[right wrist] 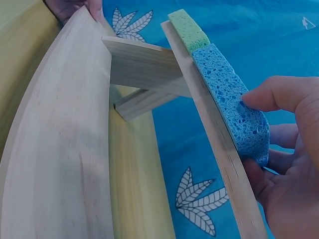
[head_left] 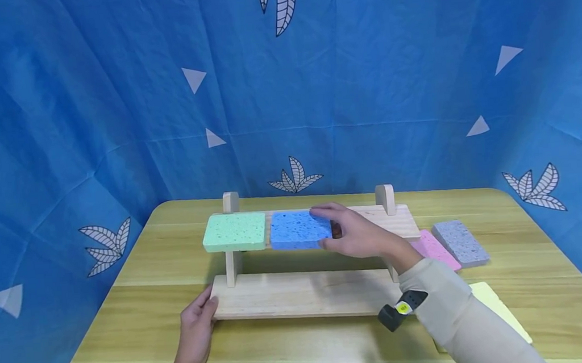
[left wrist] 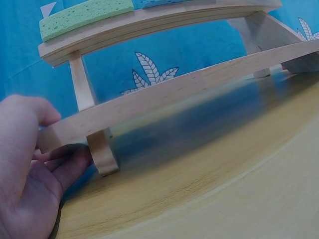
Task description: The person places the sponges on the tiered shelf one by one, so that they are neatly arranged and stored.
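A two-tier wooden rack stands on the table. On its upper shelf, a green sponge lies at the left end and a blue sponge lies just to its right, a narrow gap between them in the head view. My right hand grips the blue sponge by its right end; in the right wrist view the thumb presses its front edge and the fingers curl round the end. My left hand holds the left end of the lower shelf, thumb on top and fingers underneath.
Right of the rack, a pink sponge and a grey sponge lie side by side on the wooden table. Nearer the front, a yellow sponge is partly covered by the right forearm. A blue patterned cloth hangs behind.
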{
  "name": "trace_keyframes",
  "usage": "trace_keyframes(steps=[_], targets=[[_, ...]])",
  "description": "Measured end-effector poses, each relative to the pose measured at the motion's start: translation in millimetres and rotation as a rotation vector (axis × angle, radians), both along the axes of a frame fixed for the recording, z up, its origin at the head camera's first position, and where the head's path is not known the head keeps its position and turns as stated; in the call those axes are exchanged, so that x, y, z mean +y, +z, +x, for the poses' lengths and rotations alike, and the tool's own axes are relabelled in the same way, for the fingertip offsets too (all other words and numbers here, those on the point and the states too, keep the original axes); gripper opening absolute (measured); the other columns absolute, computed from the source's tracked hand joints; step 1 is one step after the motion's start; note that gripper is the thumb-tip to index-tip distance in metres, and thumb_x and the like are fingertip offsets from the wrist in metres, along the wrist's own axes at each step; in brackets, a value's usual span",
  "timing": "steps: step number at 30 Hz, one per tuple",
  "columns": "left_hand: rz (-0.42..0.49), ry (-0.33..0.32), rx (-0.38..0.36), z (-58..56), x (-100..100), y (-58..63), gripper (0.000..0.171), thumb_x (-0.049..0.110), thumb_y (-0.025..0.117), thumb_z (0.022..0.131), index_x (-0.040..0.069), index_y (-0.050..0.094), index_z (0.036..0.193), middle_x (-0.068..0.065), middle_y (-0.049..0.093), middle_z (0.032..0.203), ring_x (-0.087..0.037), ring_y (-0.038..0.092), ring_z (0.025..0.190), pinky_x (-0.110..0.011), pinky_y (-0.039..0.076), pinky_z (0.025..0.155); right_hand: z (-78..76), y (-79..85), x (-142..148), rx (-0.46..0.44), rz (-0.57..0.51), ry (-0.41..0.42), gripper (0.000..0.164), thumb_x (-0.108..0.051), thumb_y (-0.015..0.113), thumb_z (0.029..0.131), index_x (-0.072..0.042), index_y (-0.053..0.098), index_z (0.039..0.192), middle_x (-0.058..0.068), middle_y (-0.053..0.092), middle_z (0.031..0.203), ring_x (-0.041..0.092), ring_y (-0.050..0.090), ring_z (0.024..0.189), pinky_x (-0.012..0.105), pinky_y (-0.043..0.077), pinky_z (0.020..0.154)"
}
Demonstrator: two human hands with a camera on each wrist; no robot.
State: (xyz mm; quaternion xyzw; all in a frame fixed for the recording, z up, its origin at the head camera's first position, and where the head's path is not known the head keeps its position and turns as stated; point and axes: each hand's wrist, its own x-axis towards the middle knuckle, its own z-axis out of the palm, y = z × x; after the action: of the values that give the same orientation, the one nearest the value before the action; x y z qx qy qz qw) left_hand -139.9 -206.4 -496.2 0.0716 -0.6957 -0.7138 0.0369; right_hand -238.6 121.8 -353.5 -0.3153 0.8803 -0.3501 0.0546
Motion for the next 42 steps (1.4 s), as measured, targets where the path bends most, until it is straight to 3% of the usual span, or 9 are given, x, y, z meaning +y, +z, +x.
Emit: trace_keyframes(steps=[18, 29, 36, 42], targets=[[-0.004, -0.003, 0.014, 1.0, 0, 1.6, 0.051, 0.017, 0.043, 0.101, -0.011, 0.028, 0.141, -0.027, 0.027, 0.149, -0.033, 0.030, 0.136, -0.013, 0.040, 0.096, -4.4, 0.8, -6, 0.025, 0.016, 0.024, 0.066, -0.020, 0.066, 0.083, -0.006, 0.041, 0.142, 0.014, 0.038, 0.146, 0.026, 0.047, 0.121, 0.044, 0.042, 0.104], [-0.009, -0.006, -0.003, 0.6, -1, 1.1, 0.051, 0.017, 0.042, 0.101, -0.010, 0.028, 0.142, -0.025, 0.025, 0.150, -0.031, 0.027, 0.138, -0.011, 0.039, 0.096, -4.5, 1.3, -2, -0.047, -0.033, 0.057, 0.066, -0.018, 0.067, 0.085, -0.006, 0.038, 0.144, 0.013, 0.036, 0.146, 0.021, 0.057, 0.107, 0.030, 0.053, 0.093], [-0.014, -0.013, -0.002, 1.1, -1, 1.6, 0.051, 0.017, 0.042, 0.101, -0.009, 0.029, 0.142, -0.024, 0.027, 0.150, -0.031, 0.028, 0.138, -0.011, 0.039, 0.097, -2.1, 1.6, 7, -0.050, -0.060, 0.065, 0.067, -0.018, 0.068, 0.086, -0.006, 0.037, 0.144, 0.011, 0.043, 0.132, 0.020, 0.052, 0.099, 0.031, 0.052, 0.094], [-0.012, -0.010, 0.001, 0.4, -1, 1.6, 0.050, 0.016, 0.043, 0.101, -0.010, 0.029, 0.141, -0.025, 0.027, 0.150, -0.031, 0.029, 0.137, -0.013, 0.039, 0.098, -0.2, -0.6, 18, -0.039, -0.088, 0.067, 0.066, -0.018, 0.067, 0.087, -0.004, 0.036, 0.144, 0.013, 0.036, 0.145, 0.023, 0.051, 0.110, 0.035, 0.051, 0.095]])
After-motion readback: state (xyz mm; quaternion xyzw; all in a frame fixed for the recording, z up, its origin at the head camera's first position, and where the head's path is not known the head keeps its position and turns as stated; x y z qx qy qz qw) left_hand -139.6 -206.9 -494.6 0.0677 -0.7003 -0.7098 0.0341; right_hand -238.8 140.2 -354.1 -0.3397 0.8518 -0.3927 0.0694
